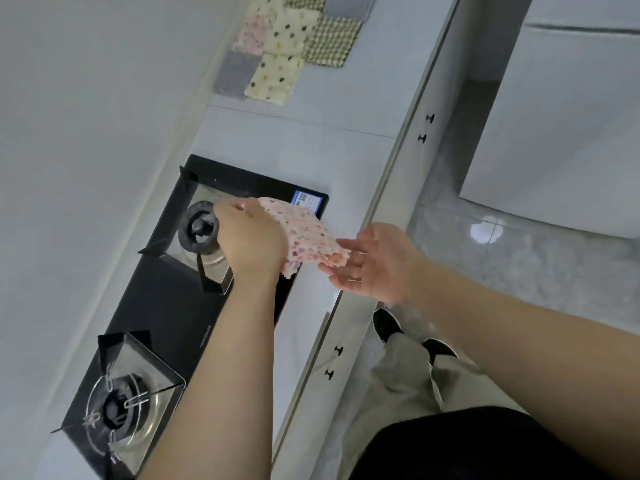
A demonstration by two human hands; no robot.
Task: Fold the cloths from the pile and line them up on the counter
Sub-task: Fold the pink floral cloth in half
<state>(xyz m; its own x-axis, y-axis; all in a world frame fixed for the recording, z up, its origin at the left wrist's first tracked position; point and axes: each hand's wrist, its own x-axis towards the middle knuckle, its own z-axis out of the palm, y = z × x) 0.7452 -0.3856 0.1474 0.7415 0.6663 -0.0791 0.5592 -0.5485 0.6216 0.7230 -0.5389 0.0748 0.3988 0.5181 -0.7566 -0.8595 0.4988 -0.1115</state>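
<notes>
Pink dotted cloth [304, 233], folded square, hangs over the black glass hob [173, 289], gripped by the left hand [249, 237]; the right hand [374, 265] lies open at its edge. Its blue sticker [306, 199] shows a QR code, wording unreadable. Soft folded cloths [287, 46] line the white table [311, 133].

Black hob [166, 306] – 2 burners [198, 230], blue sticker [306, 199] at far corner; 4 black cabinet knobs [430, 117].
</notes>
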